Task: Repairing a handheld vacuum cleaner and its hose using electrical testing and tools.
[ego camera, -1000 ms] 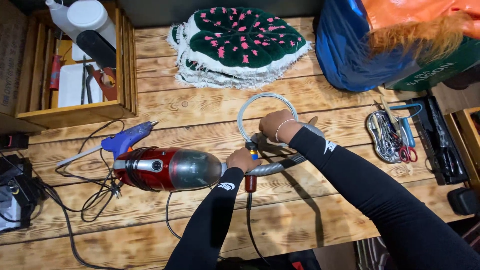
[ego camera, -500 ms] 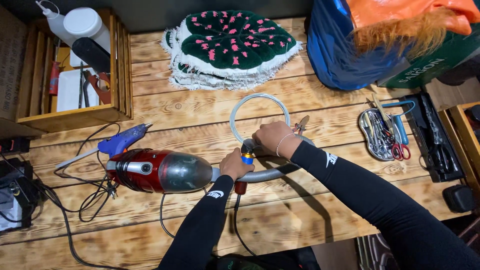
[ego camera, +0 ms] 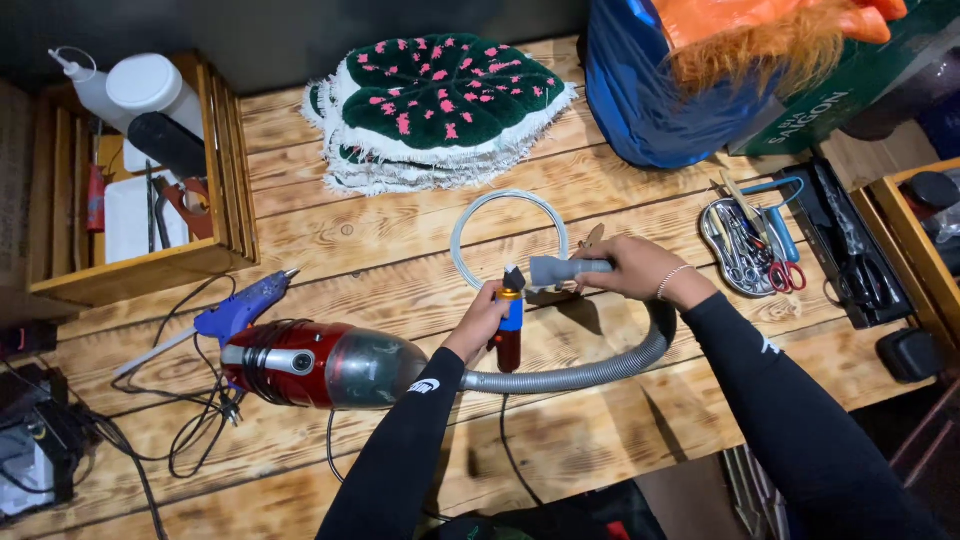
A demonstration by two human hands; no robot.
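The person stands at a wooden tabletop (ego camera: 330, 255) and holds both hands above its middle. The left hand (ego camera: 482, 318) is closed around a small upright tool (ego camera: 510, 325) with a blue and orange collar and a dark red lower part; a dark tip shows at its top, and a thin black cable hangs down from it toward the near edge. The right hand (ego camera: 635, 268) grips the grey nozzle (ego camera: 568, 270) at the end of a grey ribbed hose (ego camera: 600, 370), the fingers wrapped fully around it. The nozzle points to the left, and its mouth is just beside the tip of the tool; I cannot tell if they touch.

The hose curves down under the right wrist and runs left along the tabletop to a red vacuum cleaner (ego camera: 320, 362), which lies on its side left of the middle. Just beside it, toward the left edge, lies a blue glue gun (ego camera: 235, 315), with black cables (ego camera: 190, 420) in loops near it.

Behind the hands, a ring of pale tubing (ego camera: 470, 225) lies flat on the wood. Further back, near the far edge, is a stack of green tufted mats (ego camera: 440, 105) with pink spots and white fringe. A wooden crate (ego camera: 225, 170) with white bottles stands at the far left corner. Near the right edge lies a metal tray (ego camera: 715, 250) holding scissors and small tools, and a blue bag (ego camera: 650, 110) sits at the far right corner.
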